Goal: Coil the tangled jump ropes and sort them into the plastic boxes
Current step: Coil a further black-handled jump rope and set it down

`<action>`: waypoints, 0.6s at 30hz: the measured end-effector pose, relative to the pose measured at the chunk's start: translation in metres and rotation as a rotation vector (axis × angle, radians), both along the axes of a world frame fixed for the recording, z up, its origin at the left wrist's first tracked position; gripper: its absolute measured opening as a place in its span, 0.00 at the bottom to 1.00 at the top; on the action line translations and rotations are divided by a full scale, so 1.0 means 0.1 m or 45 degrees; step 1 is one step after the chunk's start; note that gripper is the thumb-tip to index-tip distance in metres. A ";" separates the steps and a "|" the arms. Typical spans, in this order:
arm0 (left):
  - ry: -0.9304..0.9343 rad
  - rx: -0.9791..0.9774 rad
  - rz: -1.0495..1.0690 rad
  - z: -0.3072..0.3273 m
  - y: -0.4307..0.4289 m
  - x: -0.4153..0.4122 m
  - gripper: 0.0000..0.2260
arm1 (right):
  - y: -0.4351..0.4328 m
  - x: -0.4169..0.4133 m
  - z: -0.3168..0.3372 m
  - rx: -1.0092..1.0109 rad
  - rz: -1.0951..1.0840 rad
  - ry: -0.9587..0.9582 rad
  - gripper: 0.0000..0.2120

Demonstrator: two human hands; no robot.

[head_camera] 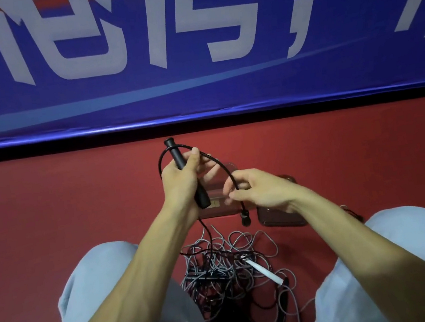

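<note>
My left hand (181, 177) grips a black jump rope handle (176, 155) that points up and away from me. From it a black rope (220, 164) arcs over to my right hand (258, 191), which pinches the cord between thumb and fingers. Below my right hand the rope's end piece (245, 219) dangles. On the red floor between my knees lies a tangled pile of grey and black ropes (228, 265) with a white handle (265, 272) and a black handle (283, 306) in it. Two clear plastic boxes (277, 218) sit on the floor beyond the pile, partly hidden by my hands.
A blue banner (191, 54) with large white characters stands along the far edge of the red floor (61, 203). My knees in light trousers (91, 281) flank the rope pile on both sides.
</note>
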State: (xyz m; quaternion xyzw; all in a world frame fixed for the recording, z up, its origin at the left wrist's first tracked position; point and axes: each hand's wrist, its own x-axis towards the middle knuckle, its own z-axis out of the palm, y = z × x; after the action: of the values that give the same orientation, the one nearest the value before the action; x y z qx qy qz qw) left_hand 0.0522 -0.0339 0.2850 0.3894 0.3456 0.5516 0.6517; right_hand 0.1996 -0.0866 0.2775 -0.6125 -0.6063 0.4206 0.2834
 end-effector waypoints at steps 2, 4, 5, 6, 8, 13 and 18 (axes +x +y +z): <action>-0.028 -0.020 0.002 -0.01 0.01 0.01 0.06 | 0.01 0.03 -0.04 -0.015 -0.050 -0.091 0.09; -0.048 -0.082 -0.004 -0.02 0.05 0.02 0.06 | 0.01 0.04 -0.05 -0.038 -0.129 -0.025 0.11; -0.045 -0.125 -0.022 -0.03 0.06 0.02 0.06 | 0.00 0.04 -0.04 -0.024 -0.174 0.039 0.11; -0.016 -0.166 -0.059 -0.04 0.07 0.03 0.06 | 0.00 0.04 -0.02 0.001 -0.222 0.117 0.12; 0.178 -0.178 -0.183 -0.07 0.05 0.03 0.04 | -0.01 0.05 0.06 0.068 -0.309 0.311 0.12; 0.865 0.117 -0.622 -0.23 0.03 0.01 0.10 | 0.00 0.15 0.22 0.185 -0.534 0.838 0.11; 0.568 0.020 -0.932 -0.09 -0.12 0.03 0.11 | 0.02 0.22 0.28 0.178 -0.796 1.350 0.11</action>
State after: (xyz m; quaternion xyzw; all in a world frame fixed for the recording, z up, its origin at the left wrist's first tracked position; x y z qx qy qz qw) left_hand 0.0553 -0.0462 0.2755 0.6010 0.3129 0.1888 0.7108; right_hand 0.2218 -0.0842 0.3053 -0.4488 -0.2011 0.5240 0.6953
